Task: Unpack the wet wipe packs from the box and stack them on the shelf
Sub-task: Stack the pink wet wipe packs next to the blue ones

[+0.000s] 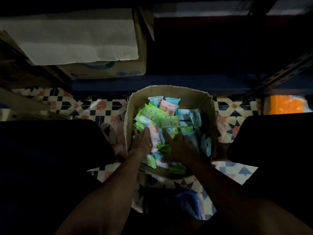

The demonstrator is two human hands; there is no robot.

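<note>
Two bare forearms come in from 6 o'clock, nearest to the camera. Between them, low down, lies a rounded blue object that I cannot identify in this dim light. Both arms reach into the open cardboard box, which stands in the centre of the view on the tiled floor, just in front of the person; I judge it is put there so that both hands get inside without stretching. What look like bare feet rest against its walls at 3 and 9 o'clock, probably to keep it from sliding. The wet wipe packs, green, blue and pink, lie mixed and untidy inside the box, which is almost full, so the unpacking seems to be near its beginning. The left hand touches the left edge of a pink pack toward 7 o'clock in the box; whether its fingers curl around it I cannot tell, they are too dark. The right hand lies flat on the heap with fingers straight and a little spread, holding nothing, perhaps to gather several packs together. The shelf is at 12 o'clock, very dark, and a second carton stands at 11 o'clock, it seems on the same shelf.
</note>
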